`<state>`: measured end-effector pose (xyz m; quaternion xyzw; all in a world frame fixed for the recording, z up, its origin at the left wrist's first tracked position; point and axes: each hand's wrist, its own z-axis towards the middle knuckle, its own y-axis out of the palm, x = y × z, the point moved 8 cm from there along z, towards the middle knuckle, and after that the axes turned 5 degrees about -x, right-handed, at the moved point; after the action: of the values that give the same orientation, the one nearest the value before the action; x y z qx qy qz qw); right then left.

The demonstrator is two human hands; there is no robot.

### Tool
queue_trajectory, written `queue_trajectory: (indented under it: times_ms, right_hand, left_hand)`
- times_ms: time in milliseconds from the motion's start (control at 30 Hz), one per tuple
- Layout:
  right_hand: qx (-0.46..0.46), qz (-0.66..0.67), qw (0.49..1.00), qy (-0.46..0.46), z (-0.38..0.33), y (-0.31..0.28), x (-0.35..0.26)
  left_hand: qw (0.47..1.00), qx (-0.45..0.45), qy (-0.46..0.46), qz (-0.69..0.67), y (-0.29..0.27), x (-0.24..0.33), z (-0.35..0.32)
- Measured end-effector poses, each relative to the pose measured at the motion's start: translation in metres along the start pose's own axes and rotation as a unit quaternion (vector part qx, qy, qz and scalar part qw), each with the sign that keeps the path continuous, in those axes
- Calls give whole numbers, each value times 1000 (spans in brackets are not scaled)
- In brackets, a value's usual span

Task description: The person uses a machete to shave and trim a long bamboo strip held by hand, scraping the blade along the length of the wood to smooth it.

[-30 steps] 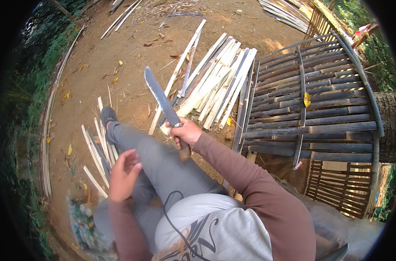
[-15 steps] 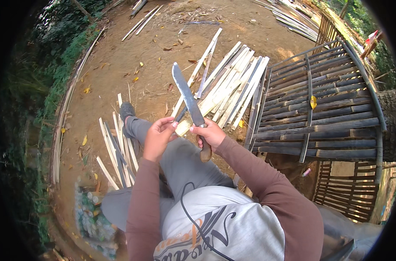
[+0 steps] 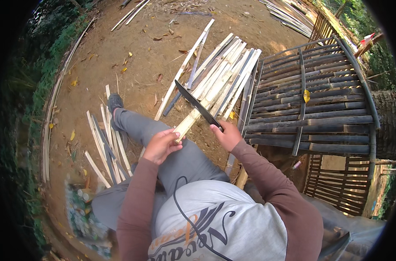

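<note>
My left hand is closed on the near end of a pale bamboo strip, just above my bent knee. The strip slants away to the upper right, and its far part merges with the other strips there. In my right hand is a machete, gripped by its handle, which my fingers mostly cover. Its long dark blade points to the upper left and crosses above the strip; whether it touches the strip I cannot tell.
Beyond my hands a pile of split bamboo strips lies on the dirt. More strips lie by my left foot. At the right stands a bamboo-slat bench with a yellow leaf on it. A dark cable runs down my shirt.
My right hand has moved right and away from my left, turning the blade to a flatter slant. My left fingers have closed round the strip's end. The whole view has shifted slightly.
</note>
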<state>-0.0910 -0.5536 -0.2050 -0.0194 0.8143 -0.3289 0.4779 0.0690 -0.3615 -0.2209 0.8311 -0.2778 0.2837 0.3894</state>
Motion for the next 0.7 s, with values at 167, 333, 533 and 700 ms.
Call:
queue_trajectory:
  times_ms: [167, 333, 533, 700]
  right_hand:
    - [42, -137, 980, -136, -30, 23, -22]
    - [69, -233, 970, -29, 20, 2, 79]
    - [159, -185, 964, 106, 70, -44, 128]
    - [142, 31, 987, 67, 75, -5, 131]
  left_hand:
    - [998, 15, 16, 52, 13, -5, -6]
    - [991, 43, 30, 126, 16, -4, -7]
    - [996, 30, 29, 84, 16, -27, 6]
    - [989, 55, 61, 123, 36, -10, 14]
